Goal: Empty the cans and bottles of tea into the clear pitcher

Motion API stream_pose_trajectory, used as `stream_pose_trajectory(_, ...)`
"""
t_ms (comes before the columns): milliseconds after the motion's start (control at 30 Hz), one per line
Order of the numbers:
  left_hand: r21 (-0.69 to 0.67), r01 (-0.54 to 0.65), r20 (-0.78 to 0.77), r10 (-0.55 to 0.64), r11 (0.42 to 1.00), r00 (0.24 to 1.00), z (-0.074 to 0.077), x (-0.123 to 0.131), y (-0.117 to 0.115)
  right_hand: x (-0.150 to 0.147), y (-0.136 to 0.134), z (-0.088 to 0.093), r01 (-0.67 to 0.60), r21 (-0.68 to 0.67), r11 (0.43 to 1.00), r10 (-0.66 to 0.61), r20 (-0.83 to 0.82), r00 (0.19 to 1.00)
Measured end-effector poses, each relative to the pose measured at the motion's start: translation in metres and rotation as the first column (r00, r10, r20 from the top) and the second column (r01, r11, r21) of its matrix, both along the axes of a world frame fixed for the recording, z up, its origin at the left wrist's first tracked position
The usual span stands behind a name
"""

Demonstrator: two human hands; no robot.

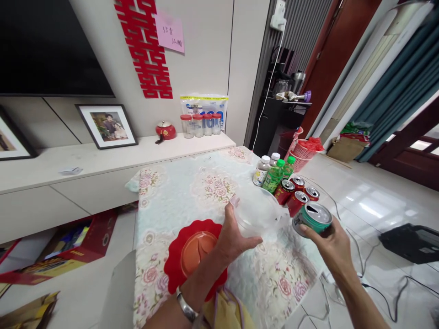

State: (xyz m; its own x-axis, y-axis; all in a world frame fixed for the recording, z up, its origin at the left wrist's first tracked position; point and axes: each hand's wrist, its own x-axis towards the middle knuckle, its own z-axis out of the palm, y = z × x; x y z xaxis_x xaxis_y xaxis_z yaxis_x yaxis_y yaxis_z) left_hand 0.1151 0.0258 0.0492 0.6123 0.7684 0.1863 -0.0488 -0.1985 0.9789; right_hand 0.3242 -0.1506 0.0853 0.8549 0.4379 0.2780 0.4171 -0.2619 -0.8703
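Note:
My right hand (331, 242) is wrapped around a green drink can (313, 219), whose silver top shows a dark opening. The can is held at the table's right side, in front of several red cans (297, 201). A white, translucent plastic-wrapped bundle (255, 211), rounded like a bowl, is at the middle of the table. My left hand (233, 235) grips its left side, thumb toward me and other fingers partly hidden behind the plastic. What the wrapping contains is unclear. Under my left forearm lies a red scalloped tray (174, 242) with an orange centre.
Two green-capped bottles (273, 177) and two white-capped bottles (261, 171) stand behind the cans. A flowered cloth (178, 183) covers the table. Red-lidded jars (198, 125) line the cabinet top. A pink basket (300, 153), a black case (411, 242) and cables are at right.

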Motion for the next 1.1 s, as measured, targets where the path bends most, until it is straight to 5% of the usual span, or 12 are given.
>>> stream_pose_trajectory(167, 0.000, 0.027, -0.018, -0.027, 1.000, 0.999, 0.001, -0.001, 0.000, 0.006, 0.015, 0.055, -0.255, -0.125, 0.959, 0.278, 0.236, 0.931)
stream_pose_trajectory(367, 0.024, 0.030, 0.005, -0.030, 0.999, 1.000, 0.003, -0.001, -0.001, 0.018, 0.039, 0.091, -0.352, -0.453, 0.820, 0.565, 0.537, 0.626)
stream_pose_trajectory(633, 0.027, 0.024, 0.014, -0.024, 0.999, 1.000, 0.000, 0.000, -0.001, 0.023, 0.056, 0.110, -0.326, -0.634, 0.701, 0.712, 0.612, 0.344)
stream_pose_trajectory(767, 0.024, 0.022, 0.020, -0.023, 0.999, 1.000, -0.002, 0.001, 0.000, 0.019, 0.063, 0.114, -0.306, -0.683, 0.663, 0.748, 0.600, 0.282)
stream_pose_trajectory(967, 0.022, 0.032, 0.020, -0.033, 0.999, 0.999, -0.003, 0.001, 0.000, 0.012, 0.070, 0.117, -0.270, -0.683, 0.679, 0.733, 0.651, 0.197)
stream_pose_trajectory(1100, 0.030, 0.030, 0.023, -0.031, 0.999, 0.999, -0.002, 0.001, -0.001, 0.010, 0.071, 0.124, -0.229, -0.747, 0.624, 0.781, 0.605, 0.156)
